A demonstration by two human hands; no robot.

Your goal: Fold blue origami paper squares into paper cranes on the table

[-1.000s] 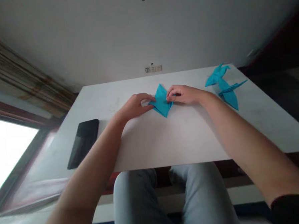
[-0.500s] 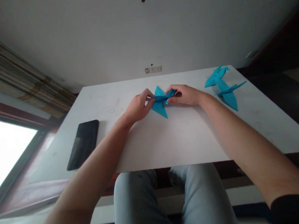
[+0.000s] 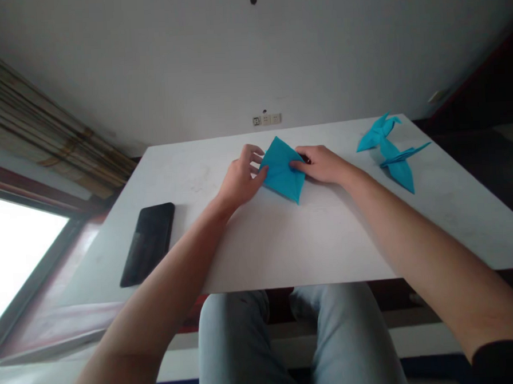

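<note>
A piece of folded blue paper (image 3: 282, 170) is held over the middle of the white table, its broad diamond-shaped face turned toward me. My left hand (image 3: 244, 178) has its thumb on the paper's left edge, with the other fingers curled at or behind that edge. On the right side, my right hand (image 3: 321, 164) pinches the paper, thumb in front and fingers partly hidden behind. Farther right stand two folded blue paper cranes, a far one (image 3: 378, 133) and a nearer one (image 3: 396, 164) with a long pointed end.
A black phone (image 3: 148, 243) lies on the left of the white table (image 3: 268, 254), beside my left forearm. The table's near edge runs just above my knees. Behind the table rises a wall with sockets (image 3: 267, 120); a curtain (image 3: 41, 117) hangs at the left.
The blue paper went from a narrow folded ridge with points sticking out to a broad, flat diamond face. My hands shifted their grip on its sides. The view moved slightly.
</note>
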